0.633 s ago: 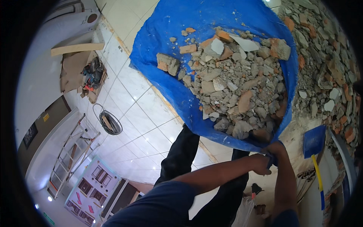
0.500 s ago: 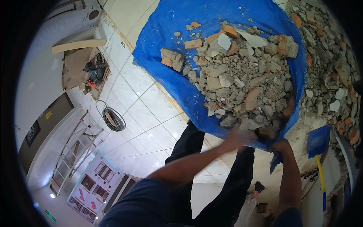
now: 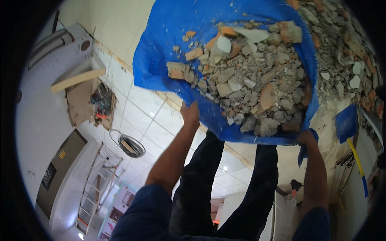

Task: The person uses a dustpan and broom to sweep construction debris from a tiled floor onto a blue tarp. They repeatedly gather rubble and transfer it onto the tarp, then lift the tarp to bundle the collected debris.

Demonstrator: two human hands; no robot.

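A blue tarp [image 3: 161, 44] lies spread in front of me, heaped with rubble [image 3: 249, 80] of broken brick, concrete and mortar. At the tarp's near left edge, my left hand [image 3: 190, 112] is closed round a fold of it. My right hand [image 3: 307, 137] grips the bunched near right corner, and a twisted end hangs below the fist. Between the two hands the near edge is drawn fairly straight, just in front of my legs. One larger mortar-and-brick chunk [image 3: 179, 71] rests apart at the left of the heap.
More loose rubble [image 3: 341, 60] is piled right of the tarp, beside a blue shovel [image 3: 346, 122] with a yellow handle. On the left are a cable coil [image 3: 130, 146], a wooden plank [image 3: 78, 79], cardboard [image 3: 78, 104] with tools, and a stepladder [image 3: 96, 186]. White floor tiles [image 3: 142, 102] run between.
My left hand has moved left from the near rim beside the rubble and taken hold of the tarp's left edge. My right hand keeps its corner. The near edge looks straighter.
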